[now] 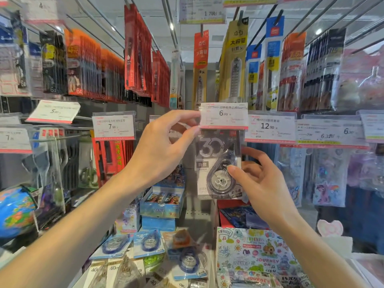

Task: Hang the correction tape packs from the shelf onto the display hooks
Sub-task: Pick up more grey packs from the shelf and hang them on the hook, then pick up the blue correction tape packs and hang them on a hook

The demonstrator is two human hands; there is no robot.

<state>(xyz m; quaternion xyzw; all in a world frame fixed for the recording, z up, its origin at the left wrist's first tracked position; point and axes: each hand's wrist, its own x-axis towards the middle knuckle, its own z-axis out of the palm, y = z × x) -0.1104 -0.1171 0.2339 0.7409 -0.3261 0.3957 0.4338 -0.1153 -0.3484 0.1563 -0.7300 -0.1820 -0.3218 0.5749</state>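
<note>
A clear correction tape pack (218, 163) marked "30" hangs upright just under the 6.00 price tag (224, 115) at the centre. My left hand (164, 146) pinches the pack's top left corner by the tag. My right hand (257, 179) holds the pack's lower right side, thumb on the tape's round body. The hook itself is hidden behind the tag. Several more correction tape packs (149, 243) lie on the shelf below, some blue, one dark blue (188, 260).
Pen packs hang on rods above. Price tags 7.90 (113, 126) and 12.90 (270, 126) flank the centre one. A globe (14, 210) sits at far left, boxed cards (162, 202) below centre, and a colourful sticker pack (255, 258) at lower right.
</note>
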